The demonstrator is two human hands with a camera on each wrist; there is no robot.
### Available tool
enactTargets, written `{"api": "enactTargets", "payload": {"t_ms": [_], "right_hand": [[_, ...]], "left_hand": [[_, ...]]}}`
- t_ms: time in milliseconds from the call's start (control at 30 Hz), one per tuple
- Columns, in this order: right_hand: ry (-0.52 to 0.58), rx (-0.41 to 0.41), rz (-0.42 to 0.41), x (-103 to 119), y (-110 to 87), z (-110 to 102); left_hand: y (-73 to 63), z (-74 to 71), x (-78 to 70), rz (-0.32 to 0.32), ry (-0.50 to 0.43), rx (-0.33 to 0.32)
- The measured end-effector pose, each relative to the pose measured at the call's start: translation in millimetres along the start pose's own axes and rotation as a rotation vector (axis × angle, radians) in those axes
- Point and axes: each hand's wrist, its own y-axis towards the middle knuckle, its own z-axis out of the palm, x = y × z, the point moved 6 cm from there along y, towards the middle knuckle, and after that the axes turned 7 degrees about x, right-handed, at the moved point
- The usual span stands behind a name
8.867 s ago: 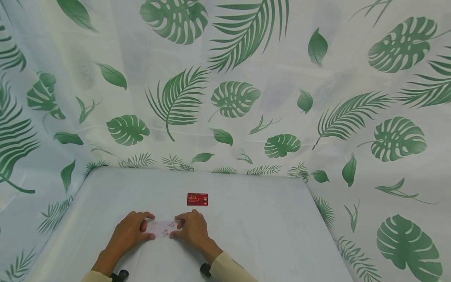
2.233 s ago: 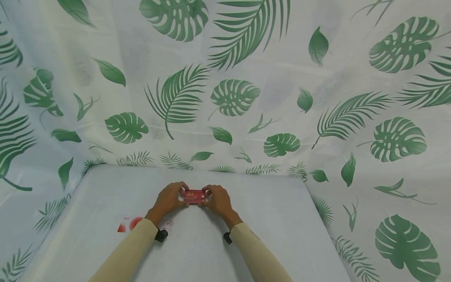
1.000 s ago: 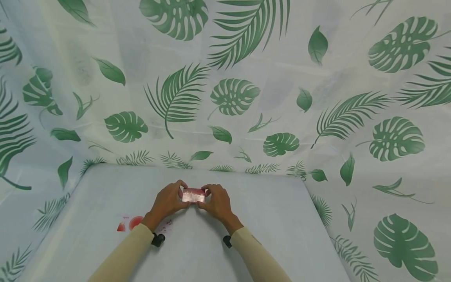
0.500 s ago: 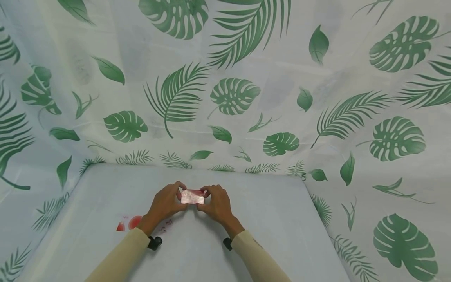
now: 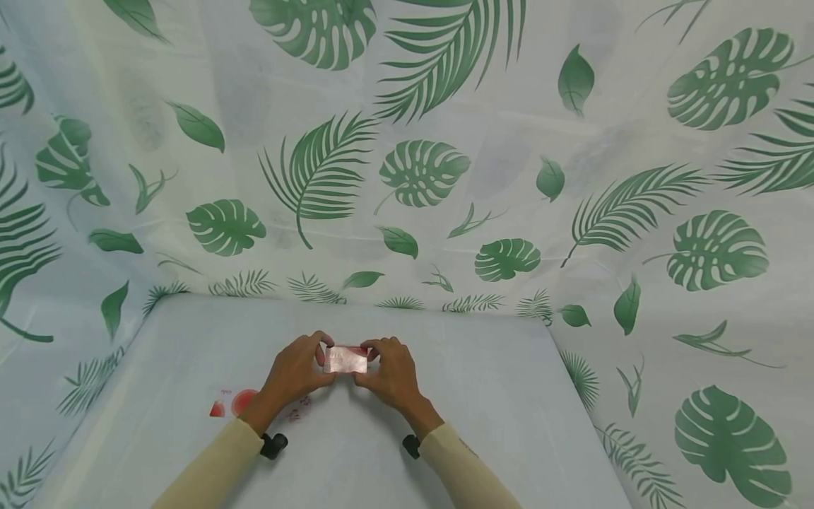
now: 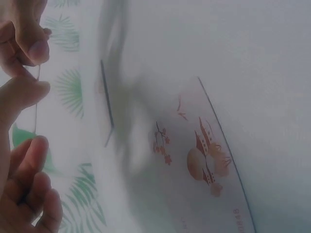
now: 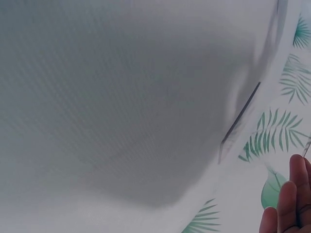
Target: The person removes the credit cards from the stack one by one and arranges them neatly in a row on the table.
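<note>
Left hand (image 5: 296,372) and right hand (image 5: 393,375) each pinch one end of a glossy reddish card (image 5: 346,359) over the counter (image 5: 509,403); a flower-printed card (image 6: 195,165) lies flat near the left sleeve (image 5: 213,459).

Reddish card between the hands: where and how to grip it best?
I'd pinch the reddish card at its short ends, coming in from both sides, thumbs near, fingers far. It looks thin and is wider side to side than near to far, so that should leave most of its glossy middle uncovered. The left hand and right hand hold it roughly that way.
</note>
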Motion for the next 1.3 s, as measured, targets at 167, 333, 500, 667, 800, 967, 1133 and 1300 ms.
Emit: {"api": "enactTargets", "payload": {"t_ms": [167, 333, 500, 667, 800, 967, 1133, 1300], "right_hand": [[0.006, 0.003, 0.007, 3, -5.2, -1], [0.002, 0.001, 0.012, 6, -11.0, -2], [-0.002, 0.0, 0.023, 8, -15.9, -3], [0.004, -0.006, 0.027, 10, -20.3, -3], [-0.001, -0.016, 0.016, 12, -24.2, -2], [-0.008, -0.02, 0.011, 15, -29.1, -1], [-0.007, -0.001, 0.02, 16, -33.5, 0], [-0.001, 0.025, 0.043, 17, -38.6, 3]], "left_hand": [[-4.5, -0.7, -1.9, 0.006, 0.005, -0.002], [-10.1, -1.5, -4.0, 0.007, 0.018, -0.008], [-15.2, -2.0, -6.7, 0.011, 0.022, -0.018], [-20.0, -2.2, -8.5, 0.019, 0.024, -0.026], [-23.6, -0.9, -8.8, 0.018, 0.031, -0.023], [-28.8, 0.8, -9.0, 0.02, 0.037, -0.02], [-33.9, 2.9, -9.0, 0.041, 0.036, -0.039], [-37.6, 7.9, -7.0, 0.046, 0.039, -0.038]]}}
